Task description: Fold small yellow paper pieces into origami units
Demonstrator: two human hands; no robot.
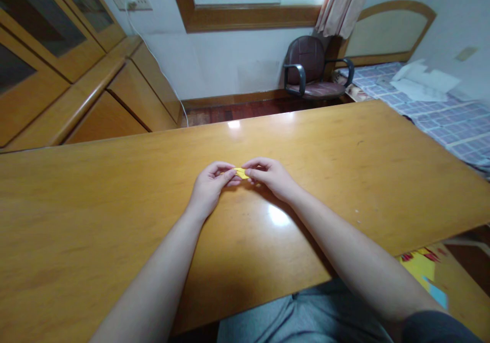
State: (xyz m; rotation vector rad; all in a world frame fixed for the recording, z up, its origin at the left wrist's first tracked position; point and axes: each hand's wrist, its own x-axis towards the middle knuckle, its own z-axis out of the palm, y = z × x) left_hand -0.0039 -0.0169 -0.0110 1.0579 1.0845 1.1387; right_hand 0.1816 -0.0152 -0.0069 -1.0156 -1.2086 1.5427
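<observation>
A small piece of folded yellow paper (241,173) is pinched between my two hands, just above the wooden table (115,205). My left hand (212,182) grips its left end between thumb and fingers. On the other end, the thumb and fingers of my right hand (270,176) are closed. Creases show on the bit of paper between the thumbs; the rest of it is hidden by my fingers.
Past the table's far edge stand an office chair (312,72) and a bed (440,108) with white sheets on it. A wooden cabinet (111,93) is at the left. Yellow and blue papers (423,271) lie on a lower surface at the right.
</observation>
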